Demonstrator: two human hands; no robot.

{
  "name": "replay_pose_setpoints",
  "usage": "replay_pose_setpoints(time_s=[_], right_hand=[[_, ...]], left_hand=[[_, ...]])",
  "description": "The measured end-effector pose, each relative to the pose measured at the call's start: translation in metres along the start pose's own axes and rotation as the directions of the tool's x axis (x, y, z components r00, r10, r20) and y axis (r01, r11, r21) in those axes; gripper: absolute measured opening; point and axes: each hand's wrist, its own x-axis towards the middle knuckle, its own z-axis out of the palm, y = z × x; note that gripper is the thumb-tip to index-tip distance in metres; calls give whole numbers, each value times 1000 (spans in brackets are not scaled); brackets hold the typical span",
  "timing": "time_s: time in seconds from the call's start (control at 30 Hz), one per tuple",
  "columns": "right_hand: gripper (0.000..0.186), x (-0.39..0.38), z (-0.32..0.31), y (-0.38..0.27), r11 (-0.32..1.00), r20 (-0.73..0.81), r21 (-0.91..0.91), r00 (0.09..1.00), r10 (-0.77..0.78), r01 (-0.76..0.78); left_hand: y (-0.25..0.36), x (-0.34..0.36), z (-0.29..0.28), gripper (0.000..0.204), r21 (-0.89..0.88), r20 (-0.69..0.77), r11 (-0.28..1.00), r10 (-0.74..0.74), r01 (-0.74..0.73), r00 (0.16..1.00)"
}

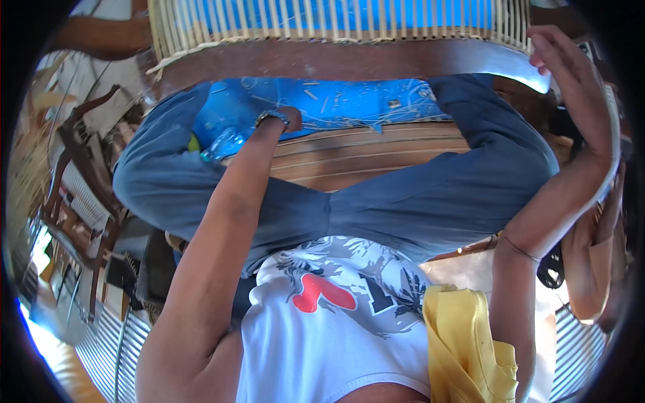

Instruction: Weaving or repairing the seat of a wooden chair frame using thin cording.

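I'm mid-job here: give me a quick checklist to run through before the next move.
1. Right hand at the right end of the wooden rail: ok; firm contact, cannot tell.
2. Left hand in full view: not ok; it is below the rail, its fingers not clearly visible.
3. Pale strips side by side above the rail: ok.
4. Blue sheet free of scraps: not ok; bits are scattered across it.
5. Clear bottle apart from the left hand: ok.
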Motion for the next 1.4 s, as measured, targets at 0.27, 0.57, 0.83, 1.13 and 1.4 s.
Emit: replay_pose_setpoints(time_s=[0.27, 0.57, 0.83, 1.13, 1.4], right_hand=[[34, 6, -1, -37, 971, 113, 232, 993, 25, -51], [33, 5, -24, -43, 953, 153, 258, 981, 120, -157], [29, -20, -7, 238, 880, -508, 456, 772, 383, -136], [24, -140, 260, 340, 719, 137, 280, 768, 626, -636], [31, -71, 283, 230, 430, 519, 311, 530, 671, -848]], left_hand=[[78, 68, 22, 32, -483, -361, 876, -175, -22, 916], [160, 79, -2, 39, -413, -384, 892, 11, -182, 923], [49, 69, 5, 32, -288, -664, 860, 138, -422, 735], [-8, 16, -39, 36, -418, -395, 908, -182, 0, 900], [17, -41, -66, 36, -250, -453, 967, -78, -43, 888]])
